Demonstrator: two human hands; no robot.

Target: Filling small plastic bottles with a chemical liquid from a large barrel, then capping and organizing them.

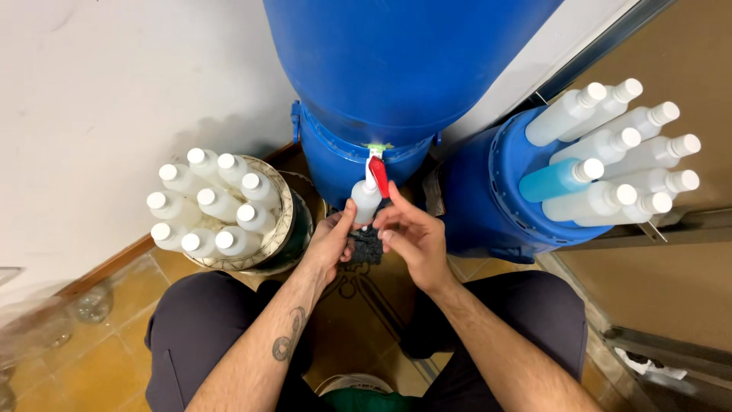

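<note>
A large blue drum stands in front of me with a white tap and red lever low on its front. My left hand holds a small white bottle under the tap. My right hand is beside it, fingertips near the red lever and the bottle. A dark object sits just below the bottle between both hands; what it is I cannot tell.
A round container at left holds several white capped bottles. A smaller blue drum at right carries several more bottles, one filled with blue liquid. A tiled floor and my knees lie below.
</note>
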